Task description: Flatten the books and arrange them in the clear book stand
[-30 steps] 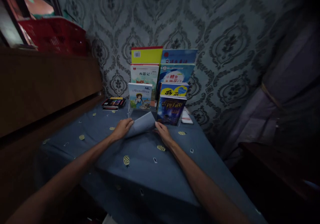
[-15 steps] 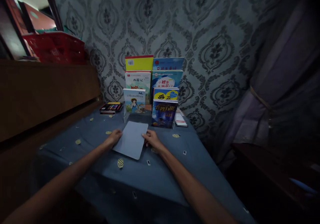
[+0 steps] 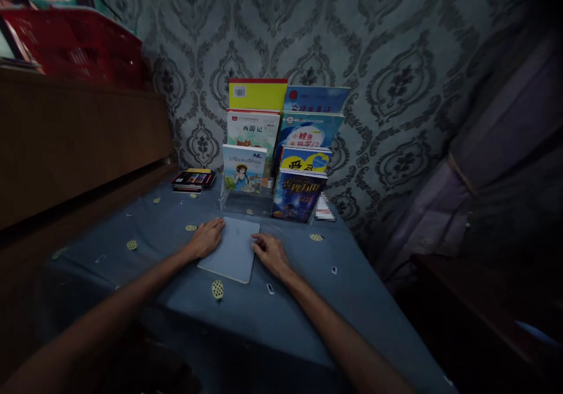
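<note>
A thin, pale blue-grey rectangular board (image 3: 232,250) with rounded corners lies on the tablecloth in front of me. It looks like a plain notebook or cover; I cannot tell which. My left hand (image 3: 207,237) rests at its left edge, fingers stretched forward along the upper corner. At the right edge is my right hand (image 3: 270,252), its fingers loosely bent and apart, the tips at or just over the border. Behind the board, a clear stand (image 3: 222,197) holds upright books, among them a white-and-blue book (image 3: 244,170) and a dark blue book (image 3: 299,197).
Flat dark books (image 3: 193,179) are stacked at the table's back left. A blurred-out item (image 3: 324,209) lies right of the stand. The patterned wall (image 3: 387,89) rises behind, a red basket (image 3: 83,45) sits on the wooden cabinet (image 3: 79,142), and a curtain (image 3: 479,142) hangs at right.
Both hands were pinching the board's sides; now their fingers have loosened and the board lies on the cloth. My left hand has slid up its edge. The view has moved slightly closer.
</note>
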Action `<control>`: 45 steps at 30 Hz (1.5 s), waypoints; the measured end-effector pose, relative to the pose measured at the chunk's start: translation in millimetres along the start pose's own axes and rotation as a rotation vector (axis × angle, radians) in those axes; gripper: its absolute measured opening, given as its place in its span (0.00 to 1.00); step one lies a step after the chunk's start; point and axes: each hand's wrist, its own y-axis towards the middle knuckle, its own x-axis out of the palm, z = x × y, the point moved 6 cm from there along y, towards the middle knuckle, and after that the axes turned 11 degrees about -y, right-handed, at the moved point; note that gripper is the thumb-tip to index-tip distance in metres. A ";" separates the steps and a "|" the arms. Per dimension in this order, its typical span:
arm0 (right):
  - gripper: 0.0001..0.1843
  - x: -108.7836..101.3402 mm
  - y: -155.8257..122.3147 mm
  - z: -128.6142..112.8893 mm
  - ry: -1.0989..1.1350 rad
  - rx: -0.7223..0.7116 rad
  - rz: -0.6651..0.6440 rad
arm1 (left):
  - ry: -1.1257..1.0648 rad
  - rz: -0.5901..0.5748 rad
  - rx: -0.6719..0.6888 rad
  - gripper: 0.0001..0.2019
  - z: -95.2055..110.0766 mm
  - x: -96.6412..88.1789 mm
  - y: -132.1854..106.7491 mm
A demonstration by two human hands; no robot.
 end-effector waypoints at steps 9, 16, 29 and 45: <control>0.17 20.4 26.2 -58.3 -0.387 -0.214 -0.052 | 0.020 -0.016 0.135 0.24 -14.2 5.3 23.4; 0.27 73.4 43.9 -49.7 -0.325 -0.170 -0.170 | -0.032 0.016 0.175 0.20 -15.4 2.7 26.5; 0.27 24.9 28.1 24.4 -0.253 -0.031 -0.121 | -0.018 -0.002 0.228 0.20 -16.3 -0.5 29.5; 0.27 27.0 28.0 9.6 -0.434 -0.011 -0.212 | -0.033 -0.002 0.404 0.23 -1.4 -11.9 -57.6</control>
